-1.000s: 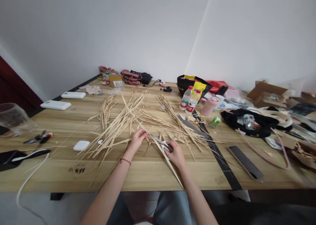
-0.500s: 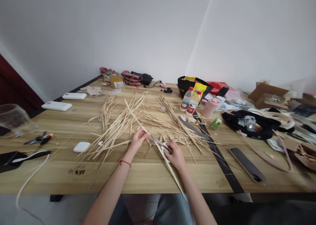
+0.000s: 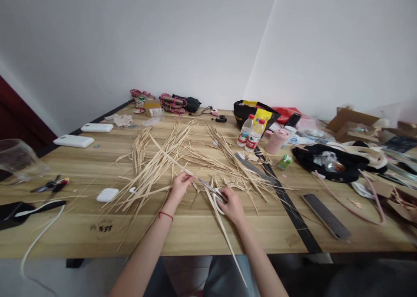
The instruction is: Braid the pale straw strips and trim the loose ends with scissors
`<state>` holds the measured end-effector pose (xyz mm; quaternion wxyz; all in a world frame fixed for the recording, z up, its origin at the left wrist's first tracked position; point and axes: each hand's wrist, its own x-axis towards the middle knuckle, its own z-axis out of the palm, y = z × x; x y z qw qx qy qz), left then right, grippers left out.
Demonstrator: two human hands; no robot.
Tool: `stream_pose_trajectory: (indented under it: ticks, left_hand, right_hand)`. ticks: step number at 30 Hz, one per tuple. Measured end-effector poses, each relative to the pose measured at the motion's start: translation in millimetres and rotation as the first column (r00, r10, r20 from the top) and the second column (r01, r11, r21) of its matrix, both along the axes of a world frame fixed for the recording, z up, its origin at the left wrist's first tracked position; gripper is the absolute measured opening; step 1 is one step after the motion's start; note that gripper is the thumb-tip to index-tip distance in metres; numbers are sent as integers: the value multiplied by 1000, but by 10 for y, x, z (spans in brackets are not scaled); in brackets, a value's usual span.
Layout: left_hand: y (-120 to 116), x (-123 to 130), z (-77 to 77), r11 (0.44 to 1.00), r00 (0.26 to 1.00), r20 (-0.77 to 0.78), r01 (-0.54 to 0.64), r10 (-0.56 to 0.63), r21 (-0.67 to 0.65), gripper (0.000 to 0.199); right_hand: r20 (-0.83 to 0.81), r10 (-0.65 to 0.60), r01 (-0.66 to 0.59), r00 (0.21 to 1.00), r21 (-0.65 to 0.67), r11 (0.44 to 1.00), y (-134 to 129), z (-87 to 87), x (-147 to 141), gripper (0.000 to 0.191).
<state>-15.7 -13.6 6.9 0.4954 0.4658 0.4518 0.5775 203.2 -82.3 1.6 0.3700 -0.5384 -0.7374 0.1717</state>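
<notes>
Pinched in my left hand (image 3: 181, 186) is a long pale flat strip (image 3: 167, 156) that slants up and left over the pile. My right hand (image 3: 230, 203) has its fingers around the handles of the scissors (image 3: 217, 195). The scissors' blades point up and left, their tips close to my left fingertips. From near the blades another strip (image 3: 227, 237) runs down past the table's front edge. Loose straw-coloured strips (image 3: 153, 171) lie in crossed bundles behind and beside both hands.
Two red-capped bottles (image 3: 245, 130), a pink cup (image 3: 277, 141) and a black-yellow bag (image 3: 241, 113) stand back right. A phone (image 3: 325, 215) lies right, near a black bag (image 3: 332, 175). At the left are white devices (image 3: 73, 141) and a clear container (image 3: 19, 158).
The upper end of the strip in my left hand has swung left and down. The lower end of the hanging strip has dropped further. Both hands are nearly where they were.
</notes>
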Motion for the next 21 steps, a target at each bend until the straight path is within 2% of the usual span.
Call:
stream_pose_trajectory:
  ticks: [7,13,21]
  left_hand:
    - [4,-32,17,1000,999,19,29,-29,2,29]
    - [-7,-25,3,1000,1000,-25,19,-19,0,29]
    - [-28,9,-14,994,993,-51,108,-108,5,26]
  right_hand:
    - [-4,23,-23,1000,17,1000,1,2,7,14]
    - [-9,30,-30,1000,28,999,6,33,-5,16]
    - [4,40,-40,999,20,999,-17,105,-39,21]
